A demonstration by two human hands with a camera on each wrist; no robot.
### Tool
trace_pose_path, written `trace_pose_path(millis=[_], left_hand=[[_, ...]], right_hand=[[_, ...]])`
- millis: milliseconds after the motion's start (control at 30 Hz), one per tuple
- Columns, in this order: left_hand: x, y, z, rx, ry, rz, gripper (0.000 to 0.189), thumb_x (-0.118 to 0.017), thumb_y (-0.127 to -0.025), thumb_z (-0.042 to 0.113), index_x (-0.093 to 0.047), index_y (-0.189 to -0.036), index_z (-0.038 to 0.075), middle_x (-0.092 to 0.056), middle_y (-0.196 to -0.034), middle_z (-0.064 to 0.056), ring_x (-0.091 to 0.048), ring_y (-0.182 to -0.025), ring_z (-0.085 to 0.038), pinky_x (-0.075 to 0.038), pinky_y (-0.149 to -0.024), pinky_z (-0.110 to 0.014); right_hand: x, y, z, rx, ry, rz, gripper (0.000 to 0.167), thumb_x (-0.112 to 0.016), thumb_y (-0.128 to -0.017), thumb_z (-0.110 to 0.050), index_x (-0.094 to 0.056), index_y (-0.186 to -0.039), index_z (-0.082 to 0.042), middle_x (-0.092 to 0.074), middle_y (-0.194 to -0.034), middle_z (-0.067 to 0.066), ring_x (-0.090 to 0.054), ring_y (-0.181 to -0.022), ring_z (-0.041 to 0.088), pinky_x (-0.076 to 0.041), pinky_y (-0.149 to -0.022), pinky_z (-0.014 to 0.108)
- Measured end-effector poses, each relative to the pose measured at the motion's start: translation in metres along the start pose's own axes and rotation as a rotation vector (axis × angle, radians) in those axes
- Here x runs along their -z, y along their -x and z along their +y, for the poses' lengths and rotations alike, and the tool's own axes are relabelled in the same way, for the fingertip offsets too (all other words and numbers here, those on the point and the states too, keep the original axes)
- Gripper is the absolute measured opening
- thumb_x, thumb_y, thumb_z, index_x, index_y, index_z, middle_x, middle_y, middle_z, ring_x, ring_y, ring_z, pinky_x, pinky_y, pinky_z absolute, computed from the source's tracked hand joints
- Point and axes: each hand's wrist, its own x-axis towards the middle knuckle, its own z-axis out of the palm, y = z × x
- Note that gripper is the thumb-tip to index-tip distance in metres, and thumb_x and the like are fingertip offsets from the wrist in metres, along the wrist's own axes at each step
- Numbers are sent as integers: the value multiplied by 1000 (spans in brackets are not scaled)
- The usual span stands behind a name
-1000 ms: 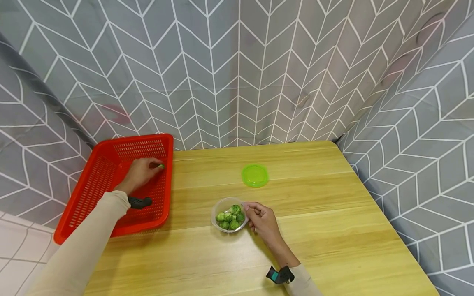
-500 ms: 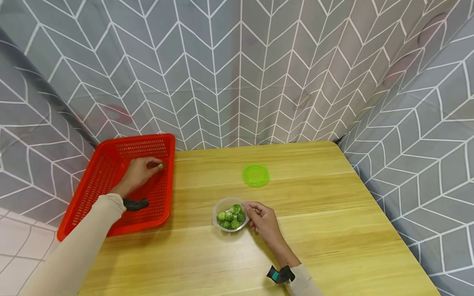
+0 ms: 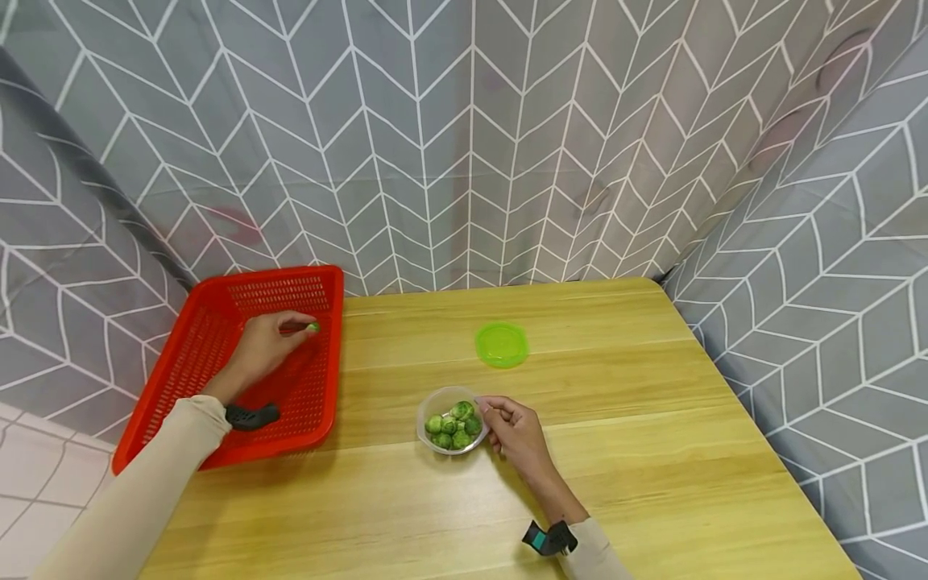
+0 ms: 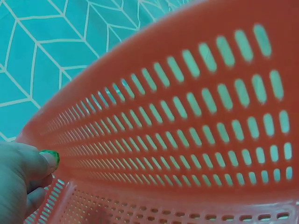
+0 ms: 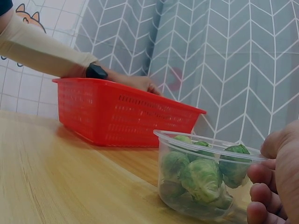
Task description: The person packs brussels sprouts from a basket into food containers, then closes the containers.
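My left hand (image 3: 257,348) is inside the red plastic basket (image 3: 335,362), pinching a small Brussels sprout (image 3: 313,327) between thumb and fingers near the basket's right wall. Only a green edge of that sprout (image 4: 56,159) shows past the fingertips in the left wrist view. At mid-table my right hand (image 3: 519,435) pinches the rim of a clear round plastic tub (image 3: 438,397) from its right side. Several Brussels sprouts (image 5: 202,179) are piled in the tub, which stands upright on the table.
A green translucent lid (image 3: 502,345) lies flat on the wooden table (image 3: 638,451), behind the tub. Patterned grey curtains (image 3: 464,145) hang along the back and right sides. The basket takes up the table's left end, its slotted walls rising around my left hand.
My left hand and wrist have shifted slightly left within the basket, still with the sprout. The right hand and tub stay in place.
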Motion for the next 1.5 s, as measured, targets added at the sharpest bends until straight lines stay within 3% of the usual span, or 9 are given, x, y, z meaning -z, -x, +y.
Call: trace_pose_path(millis=[167,467,733,900,1200,1500], left_hand=[[4,4,7,0,-3,4,30,-74,-94,24,-73,-120,9,-74,-115,-13,-69,-103,-33,-54,-79,-35],[7,10,18,-9,41,9,31,-72,-95,28,-73,-120,10,-74,-113,-13,-71,-103,-35,-58,-82,-52],[9,16,24,9,44,19,32,-72,-95,32,-74,-120,12,-74,-113,-11,-71,-101,-33,-60,-79,-43],[9,20,28,41,51,27,32,-74,-93,33,-74,-118,14,-75,-112,-9,-72,-99,-29,-60,-76,-30],[7,27,38,-16,92,38,28,-75,-92,29,-75,-118,16,-76,-108,-4,-73,-96,-23,-51,-73,-9],[4,31,53,-23,136,46,29,-78,-91,29,-75,-117,19,-76,-107,-1,-73,-95,-22,-52,-72,-10]], right_hand=[[0,0,0,7,-4,2,25,-68,-98,-23,-74,-114,-4,-61,-71,8,-52,-53,13,-42,-43,21],[0,1,0,18,-2,-3,26,-68,-98,-23,-73,-114,-4,-61,-72,8,-52,-54,13,-43,-42,22],[-1,1,0,13,-1,2,26,-68,-98,-23,-73,-114,-3,-61,-72,8,-51,-53,13,-42,-42,21],[-1,1,1,7,-4,4,25,-68,-99,-22,-73,-114,-4,-61,-71,8,-51,-54,12,-42,-43,21],[-1,1,0,0,-14,12,25,-68,-98,-22,-73,-112,-2,-61,-72,9,-51,-54,11,-43,-43,20],[-1,1,1,2,-10,9,25,-68,-98,-23,-73,-113,-3,-61,-72,8,-51,-53,12,-42,-42,21]])
